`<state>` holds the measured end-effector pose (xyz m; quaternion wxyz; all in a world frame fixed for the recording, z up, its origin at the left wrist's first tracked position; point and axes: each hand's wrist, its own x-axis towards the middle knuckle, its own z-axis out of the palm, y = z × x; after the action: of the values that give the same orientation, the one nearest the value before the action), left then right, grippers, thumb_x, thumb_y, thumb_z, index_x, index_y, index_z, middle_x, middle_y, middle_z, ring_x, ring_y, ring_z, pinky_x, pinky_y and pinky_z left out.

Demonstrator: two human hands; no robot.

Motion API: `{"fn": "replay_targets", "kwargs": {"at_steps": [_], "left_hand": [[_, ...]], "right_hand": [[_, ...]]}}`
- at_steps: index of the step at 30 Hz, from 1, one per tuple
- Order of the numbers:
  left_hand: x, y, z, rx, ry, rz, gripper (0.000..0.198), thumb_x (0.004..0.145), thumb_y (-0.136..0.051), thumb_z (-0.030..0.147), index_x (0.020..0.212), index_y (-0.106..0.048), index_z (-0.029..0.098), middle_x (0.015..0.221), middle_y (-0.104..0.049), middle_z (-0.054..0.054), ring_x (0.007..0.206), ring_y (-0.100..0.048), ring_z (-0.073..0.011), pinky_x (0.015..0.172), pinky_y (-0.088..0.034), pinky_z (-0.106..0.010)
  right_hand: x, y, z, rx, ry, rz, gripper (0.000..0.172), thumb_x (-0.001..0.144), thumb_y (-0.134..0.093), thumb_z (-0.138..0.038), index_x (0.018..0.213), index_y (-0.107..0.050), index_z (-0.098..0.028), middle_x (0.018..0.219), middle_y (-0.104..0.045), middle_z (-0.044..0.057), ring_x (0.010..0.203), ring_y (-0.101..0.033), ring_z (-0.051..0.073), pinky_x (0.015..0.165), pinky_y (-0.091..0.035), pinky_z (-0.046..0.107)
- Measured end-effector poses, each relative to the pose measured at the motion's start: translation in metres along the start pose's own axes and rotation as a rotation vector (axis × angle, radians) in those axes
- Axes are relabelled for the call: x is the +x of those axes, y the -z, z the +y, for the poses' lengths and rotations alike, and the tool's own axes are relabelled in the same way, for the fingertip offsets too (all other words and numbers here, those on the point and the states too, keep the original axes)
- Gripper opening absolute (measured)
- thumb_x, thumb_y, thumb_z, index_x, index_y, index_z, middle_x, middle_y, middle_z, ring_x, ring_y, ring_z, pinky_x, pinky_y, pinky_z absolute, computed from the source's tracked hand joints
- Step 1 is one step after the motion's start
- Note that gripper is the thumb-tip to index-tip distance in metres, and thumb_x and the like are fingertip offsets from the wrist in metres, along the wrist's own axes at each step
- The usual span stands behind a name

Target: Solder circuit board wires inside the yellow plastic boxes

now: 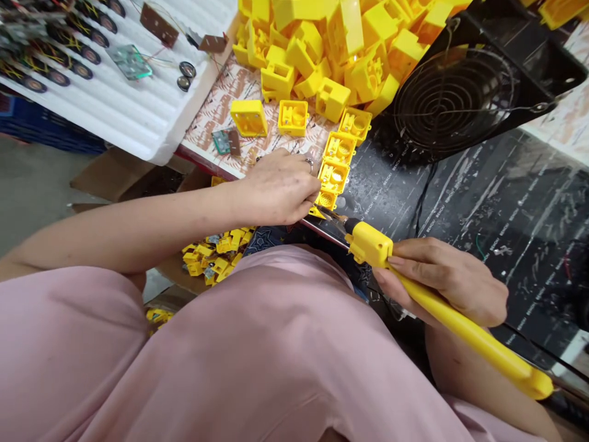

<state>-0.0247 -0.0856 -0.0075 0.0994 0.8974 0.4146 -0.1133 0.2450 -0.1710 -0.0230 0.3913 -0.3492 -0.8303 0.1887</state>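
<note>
My right hand (448, 279) is wrapped round a yellow soldering iron (372, 242), its thin metal tip pointing left. The tip reaches the near end of a row of small yellow plastic housings (335, 176) along the table edge. Beside that row is my left hand (283, 187), palm down with its fingers curled; a ring shows on one finger. The fingertips touch or nearly touch the nearest housing, and what they pinch is hidden. Round speaker-like discs and metal contacts show inside some housings.
A heap of yellow housings (317, 49) stands at the back. A black fan (455, 98) with a wire guard sits to the right. A white foam tray (151, 116) holds wired speakers and circuit boards. A box of yellow parts (214, 255) is below the table edge.
</note>
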Motion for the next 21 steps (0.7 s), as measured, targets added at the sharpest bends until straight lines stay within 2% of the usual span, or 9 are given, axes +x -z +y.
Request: {"fn": "replay_targets", "kwargs": {"at_steps": [3, 7, 12, 14, 19, 21], "left_hand": [[0.003, 0.001, -0.002, 0.012, -0.026, -0.004, 0.025, 0.091, -0.053, 0.024, 0.086, -0.077, 0.020, 0.089, -0.074, -0.005, 0.094, -0.070, -0.0252, 0.079, -0.048, -0.035], [0.006, -0.002, -0.006, -0.013, -0.066, 0.028, 0.020, 0.089, -0.056, 0.021, 0.078, -0.073, 0.020, 0.084, -0.072, -0.004, 0.088, -0.068, -0.0238, 0.076, -0.047, -0.034], [0.009, -0.006, -0.011, -0.129, -0.080, 0.073, 0.014, 0.082, -0.062, 0.018, 0.070, -0.068, 0.020, 0.073, -0.063, -0.002, 0.081, -0.064, -0.0222, 0.077, -0.049, -0.033], [0.010, -0.006, -0.011, -0.138, -0.071, 0.070, 0.013, 0.081, -0.063, 0.018, 0.069, -0.067, 0.020, 0.072, -0.061, -0.002, 0.080, -0.064, -0.0221, 0.076, -0.049, -0.033], [0.011, -0.008, -0.011, -0.128, -0.075, 0.063, 0.011, 0.079, -0.064, 0.018, 0.068, -0.065, 0.021, 0.073, -0.060, -0.001, 0.081, -0.065, -0.0220, 0.074, -0.048, -0.031], [0.012, -0.011, -0.012, -0.126, -0.080, 0.069, 0.011, 0.078, -0.064, 0.018, 0.067, -0.065, 0.021, 0.074, -0.061, -0.001, 0.083, -0.066, -0.0223, 0.074, -0.049, -0.031]], "right_hand": [[0.009, 0.001, -0.004, -0.011, 0.063, -0.062, 0.022, 0.085, -0.084, -0.009, 0.096, -0.069, -0.021, 0.084, -0.077, 0.001, 0.071, -0.075, 0.014, 0.066, -0.063, 0.024], [0.016, 0.006, -0.008, -0.007, 0.189, -0.085, 0.024, 0.083, -0.085, -0.005, 0.096, -0.067, -0.016, 0.082, -0.076, 0.004, 0.071, -0.072, 0.014, 0.066, -0.063, 0.026], [0.008, 0.020, -0.010, -0.043, -0.034, -0.089, 0.009, 0.098, -0.073, -0.019, 0.091, -0.068, -0.022, 0.080, -0.074, 0.002, 0.075, -0.074, 0.015, 0.070, -0.064, 0.028], [0.003, 0.022, -0.010, -0.056, -0.045, -0.089, 0.013, 0.101, -0.069, -0.024, 0.088, -0.068, -0.023, 0.078, -0.073, 0.002, 0.073, -0.074, 0.015, 0.067, -0.064, 0.027], [-0.001, 0.018, -0.006, -0.063, -0.027, -0.050, 0.011, 0.101, -0.069, -0.026, 0.090, -0.068, -0.023, 0.081, -0.075, 0.002, 0.072, -0.075, 0.014, 0.062, -0.061, 0.025], [-0.002, 0.015, -0.004, -0.040, -0.014, -0.014, 0.005, 0.100, -0.070, -0.025, 0.096, -0.069, -0.024, 0.080, -0.075, 0.001, 0.072, -0.075, 0.015, 0.060, -0.061, 0.025]]}}
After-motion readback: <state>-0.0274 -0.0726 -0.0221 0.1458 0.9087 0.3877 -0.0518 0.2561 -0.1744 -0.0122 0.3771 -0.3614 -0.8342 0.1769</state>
